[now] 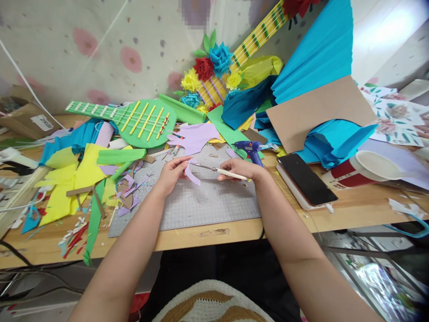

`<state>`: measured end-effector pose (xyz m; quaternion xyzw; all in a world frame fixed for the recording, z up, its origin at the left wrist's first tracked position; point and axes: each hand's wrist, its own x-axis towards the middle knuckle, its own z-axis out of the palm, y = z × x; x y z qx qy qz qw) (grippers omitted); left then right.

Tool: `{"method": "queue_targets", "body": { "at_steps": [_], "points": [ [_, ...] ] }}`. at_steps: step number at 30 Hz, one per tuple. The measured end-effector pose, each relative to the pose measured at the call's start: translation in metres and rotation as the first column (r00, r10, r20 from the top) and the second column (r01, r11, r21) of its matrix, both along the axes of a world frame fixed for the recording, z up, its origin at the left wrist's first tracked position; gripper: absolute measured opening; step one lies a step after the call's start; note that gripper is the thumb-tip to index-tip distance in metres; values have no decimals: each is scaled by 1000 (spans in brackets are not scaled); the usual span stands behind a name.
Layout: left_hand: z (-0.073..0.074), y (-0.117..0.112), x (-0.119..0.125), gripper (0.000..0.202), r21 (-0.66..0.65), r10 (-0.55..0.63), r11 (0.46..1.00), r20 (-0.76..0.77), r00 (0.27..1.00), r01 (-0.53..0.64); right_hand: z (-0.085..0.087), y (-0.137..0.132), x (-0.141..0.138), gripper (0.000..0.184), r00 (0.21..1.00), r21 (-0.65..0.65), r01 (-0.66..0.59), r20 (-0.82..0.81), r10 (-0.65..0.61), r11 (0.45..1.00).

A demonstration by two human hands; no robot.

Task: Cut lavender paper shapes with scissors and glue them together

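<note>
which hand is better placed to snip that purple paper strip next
The right hand, I'd judge: it holds the scissors, their blades pointing toward the purple paper strip. The left hand pinches that strip, so it seems better suited to steadying it.

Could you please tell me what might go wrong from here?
The scissors point toward the left hand, which pinches the purple strip, so a slip could nick that hand. The glue gun lies close to the right hand, which might bump it; whether it is hot cannot be seen. The cup beside the phone could be knocked onto it.
</note>
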<state>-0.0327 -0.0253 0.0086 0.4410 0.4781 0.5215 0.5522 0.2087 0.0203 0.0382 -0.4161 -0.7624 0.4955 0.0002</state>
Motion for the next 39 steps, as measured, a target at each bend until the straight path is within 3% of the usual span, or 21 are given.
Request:
{"method": "queue_targets", "body": {
  "at_steps": [14,39],
  "points": [
    [2,-2,1,28,4,8,1000,-8,1000,-8,4,1,1,49,994,143,-66,91,53,987],
    [3,-2,3,30,48,55,997,-49,997,-52,6,-1,1,48,997,93,-49,70,42,995]
  ]
}}
